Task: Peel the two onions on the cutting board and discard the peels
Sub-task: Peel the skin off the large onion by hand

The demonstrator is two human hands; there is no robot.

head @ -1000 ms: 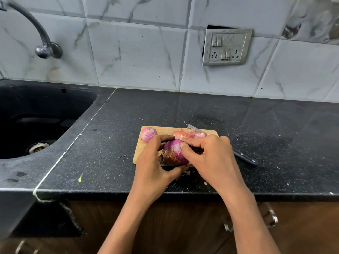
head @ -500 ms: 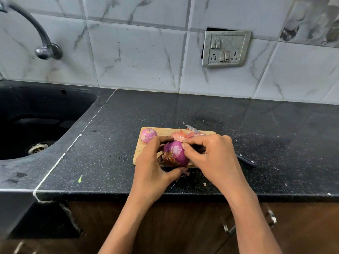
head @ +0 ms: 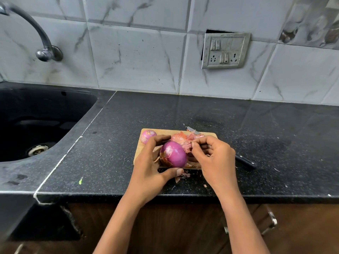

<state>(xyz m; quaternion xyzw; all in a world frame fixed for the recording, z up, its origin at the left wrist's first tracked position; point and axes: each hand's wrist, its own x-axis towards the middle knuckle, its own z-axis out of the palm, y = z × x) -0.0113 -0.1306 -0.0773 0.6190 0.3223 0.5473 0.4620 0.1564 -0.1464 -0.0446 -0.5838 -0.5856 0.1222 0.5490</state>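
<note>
A small wooden cutting board (head: 142, 147) lies on the black counter. My left hand (head: 148, 165) grips a purple onion (head: 174, 154) over the board's near edge; brown skin still clings to its left side. My right hand (head: 214, 158) is just right of the onion, its fingertips pinching a strip of peel. A second, smaller onion (head: 148, 135) sits at the board's far left corner. Loose orange-pink peels (head: 181, 138) are piled on the board behind the held onion.
A knife with a black handle (head: 245, 162) lies across the board's right side, its blade tip (head: 191, 129) at the far edge. A black sink (head: 36, 125) and tap (head: 42, 43) are to the left. Peel scraps (head: 181, 176) lie near the counter's front edge.
My right hand has drawn away from the onion to the right with a strip of peel. More of the onion's smooth purple surface shows.
</note>
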